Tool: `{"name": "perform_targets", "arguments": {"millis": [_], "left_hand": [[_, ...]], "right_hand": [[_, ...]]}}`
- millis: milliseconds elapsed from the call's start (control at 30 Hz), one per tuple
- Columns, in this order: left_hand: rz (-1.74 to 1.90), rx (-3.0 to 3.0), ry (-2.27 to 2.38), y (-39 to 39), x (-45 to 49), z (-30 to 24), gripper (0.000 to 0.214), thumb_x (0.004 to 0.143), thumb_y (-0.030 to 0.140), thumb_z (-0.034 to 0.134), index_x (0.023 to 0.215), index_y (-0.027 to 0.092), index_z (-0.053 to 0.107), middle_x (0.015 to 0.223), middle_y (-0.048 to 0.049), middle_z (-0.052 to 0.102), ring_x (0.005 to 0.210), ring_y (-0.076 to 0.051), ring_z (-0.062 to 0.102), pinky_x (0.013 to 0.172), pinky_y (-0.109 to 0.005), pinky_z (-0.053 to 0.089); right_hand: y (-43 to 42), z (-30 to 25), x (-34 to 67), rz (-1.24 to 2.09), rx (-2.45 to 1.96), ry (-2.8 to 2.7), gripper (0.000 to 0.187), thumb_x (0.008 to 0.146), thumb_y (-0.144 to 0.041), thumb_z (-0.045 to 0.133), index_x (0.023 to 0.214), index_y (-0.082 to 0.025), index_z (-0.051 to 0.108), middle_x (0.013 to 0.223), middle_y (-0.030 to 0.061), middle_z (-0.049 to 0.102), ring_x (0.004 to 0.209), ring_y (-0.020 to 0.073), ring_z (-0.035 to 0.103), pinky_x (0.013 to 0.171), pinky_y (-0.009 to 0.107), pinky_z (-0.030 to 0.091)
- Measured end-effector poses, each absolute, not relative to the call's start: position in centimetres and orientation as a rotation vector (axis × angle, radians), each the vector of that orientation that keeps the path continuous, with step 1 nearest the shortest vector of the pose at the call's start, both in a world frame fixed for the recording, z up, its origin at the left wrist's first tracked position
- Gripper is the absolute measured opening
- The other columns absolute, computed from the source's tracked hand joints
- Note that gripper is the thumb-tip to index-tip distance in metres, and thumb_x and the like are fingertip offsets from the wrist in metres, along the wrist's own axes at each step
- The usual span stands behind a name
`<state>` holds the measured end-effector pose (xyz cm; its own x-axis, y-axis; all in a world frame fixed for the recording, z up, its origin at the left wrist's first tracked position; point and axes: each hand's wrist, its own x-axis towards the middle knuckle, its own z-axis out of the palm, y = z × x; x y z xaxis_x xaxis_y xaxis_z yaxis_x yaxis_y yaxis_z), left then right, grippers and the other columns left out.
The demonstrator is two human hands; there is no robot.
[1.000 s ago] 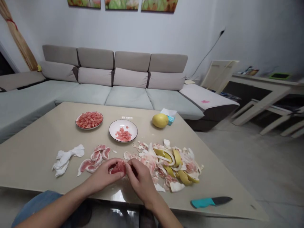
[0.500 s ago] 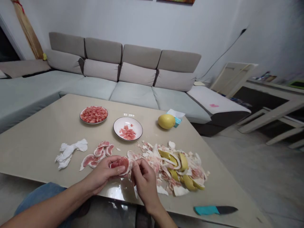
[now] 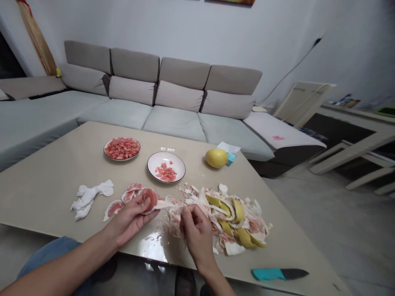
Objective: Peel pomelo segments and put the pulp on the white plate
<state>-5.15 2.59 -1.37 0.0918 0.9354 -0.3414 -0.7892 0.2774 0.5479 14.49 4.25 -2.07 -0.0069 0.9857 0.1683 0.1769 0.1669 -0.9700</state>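
Observation:
Between the thumb and fingers of my left hand is a red pomelo segment. A strip of white membrane stretches from it to my right hand, whose fingers pinch the far end. Behind my left hand lie several unpeeled pomelo segments with white skin. Around and beyond my right hand spreads a heap of white membrane and yellow-green rind. A white plate with some red pulp pieces stands just beyond the hands. Farther left, another plate is piled with pulp.
A whole yellow pomelo sits by a blue tissue pack at the far right. Crumpled white tissue lies at left. A knife with a teal handle rests near the table's right front edge. A grey sofa stands behind.
My left hand has moved a little left and up with the segment, turning more open underneath. My right hand has shifted slightly right, and the membrane strip now stretches between them.

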Motion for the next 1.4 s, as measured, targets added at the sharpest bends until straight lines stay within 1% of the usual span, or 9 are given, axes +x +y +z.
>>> {"name": "perform_targets", "arguments": {"millis": [133,367,467,533,633,833,1033,1167,1400], "left_hand": [[1.4,0.12,0.65,3.7,-6.8,-1.0,0.016,0.087,0.006,0.06,0.093,0.02,0.066,0.101,-0.0011,0.068,0.102,-0.018,0.067,0.096,-0.034,0.053],[1.259,0.381,0.761,2.7,-5.2,-2.3,0.018,0.079,0.016,0.074,0.096,0.02,0.068,0.094,-0.0024,0.067,0.088,-0.015,0.065,0.09,-0.037,0.053],[1.26,0.514,0.846,2.2,-4.4,-2.4,0.027,0.073,0.02,0.08,0.098,0.02,0.07,0.097,-0.0027,0.067,0.092,-0.015,0.063,0.091,-0.033,0.05],[1.248,0.596,0.876,2.2,-4.2,-2.3,0.03,0.072,0.023,0.081,0.101,0.02,0.071,0.098,-0.0036,0.067,0.096,-0.016,0.061,0.092,-0.029,0.047],[1.23,0.722,0.938,2.2,-4.0,-2.3,0.03,0.072,0.028,0.081,0.099,0.02,0.072,0.096,-0.0035,0.067,0.095,-0.017,0.06,0.088,-0.026,0.046],[1.171,0.97,1.019,2.0,-3.7,-2.1,0.029,0.073,0.032,0.079,0.098,0.019,0.072,0.097,-0.0046,0.068,0.094,-0.019,0.059,0.087,-0.028,0.044],[1.013,1.116,1.051,2.0,-3.8,-2.3,0.04,0.069,0.028,0.08,0.106,0.018,0.068,0.087,-0.0024,0.066,0.08,-0.016,0.058,0.073,-0.026,0.045],[1.018,1.119,1.073,2.0,-3.6,-2.4,0.024,0.072,0.028,0.077,0.091,0.015,0.07,0.07,0.002,0.06,0.064,-0.012,0.053,0.062,-0.023,0.043],[1.303,0.795,0.945,1.9,-3.4,-1.7,0.022,0.074,0.032,0.077,0.078,0.015,0.064,0.082,0.0013,0.056,0.061,-0.007,0.048,0.054,-0.018,0.042]], "right_hand": [[5.8,-1.5,17.0,0.853,-1.282,-1.391,0.035,0.091,-0.043,0.049,0.063,-0.022,0.044,0.05,-0.0074,0.044,0.047,0.0114,0.041,0.049,0.022,0.035],[6.0,-2.6,17.4,0.843,-1.411,-2.013,0.043,0.09,-0.039,0.052,0.052,-0.02,0.045,0.05,-0.0036,0.045,0.052,0.0137,0.045,0.051,0.024,0.031],[5.3,-2.5,17.0,0.941,-1.414,-2.064,0.009,0.084,-0.023,0.058,0.075,-0.02,0.061,0.065,-0.0018,0.058,0.06,0.0144,0.052,0.056,0.023,0.036],[4.9,-2.2,16.7,1.132,-1.374,-2.036,0.02,0.077,-0.016,0.064,0.095,-0.021,0.062,0.074,-0.0017,0.063,0.064,0.014,0.055,0.059,0.022,0.038],[4.6,-1.8,16.0,1.377,-1.254,-1.944,0.012,0.079,-0.028,0.068,0.083,-0.019,0.061,0.068,-0.0025,0.057,0.062,0.013,0.05,0.058,0.022,0.037],[4.6,-2.2,14.5,1.557,-1.105,-1.556,0.04,0.089,-0.056,0.051,0.07,-0.02,0.05,0.059,-0.0055,0.043,0.052,0.0099,0.035,0.05,0.022,0.028],[4.2,-1.9,14.5,1.357,-1.072,-1.704,0.039,0.091,-0.05,0.05,0.067,-0.019,0.055,0.06,-0.0029,0.049,0.057,0.0122,0.044,0.053,0.023,0.033],[3.5,-1.6,14.5,1.004,-1.137,-1.862,0.036,0.093,-0.04,0.049,0.066,-0.018,0.056,0.06,-0.0012,0.052,0.059,0.0138,0.048,0.056,0.024,0.034],[2.8,-1.9,13.5,0.635,-1.143,-1.879,0.032,0.095,-0.029,0.045,0.067,-0.018,0.055,0.061,0.0001,0.054,0.059,0.014,0.049,0.057,0.024,0.033]]}}
